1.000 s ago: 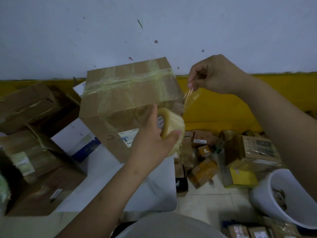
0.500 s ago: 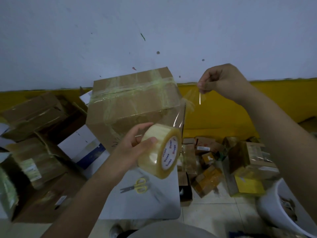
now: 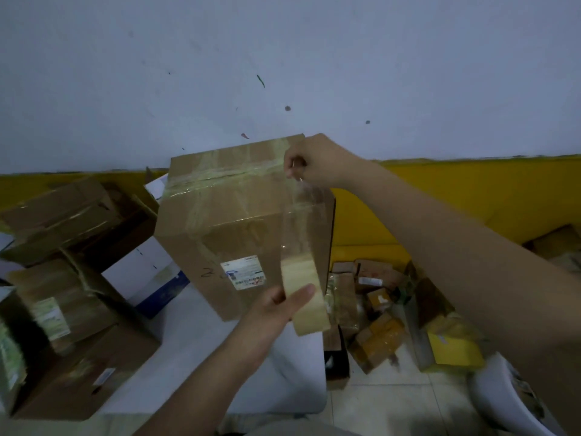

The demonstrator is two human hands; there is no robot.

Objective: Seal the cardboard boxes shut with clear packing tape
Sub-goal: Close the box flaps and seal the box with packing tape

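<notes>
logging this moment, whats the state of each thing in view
box: upright on table, flaps shut, old tape across top
tape strip: pulled out, stretched from roll up to right hand
roll: held by left hand
right hand: pinching strip end at box top corner

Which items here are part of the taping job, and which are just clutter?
In the job:
- tape roll, gripped by left hand
- clear tape strip, free end pinched by right hand
- upright cardboard box on the white table

Lying about:
- boxes at left
- small parcels on the floor
- white bucket
</notes>
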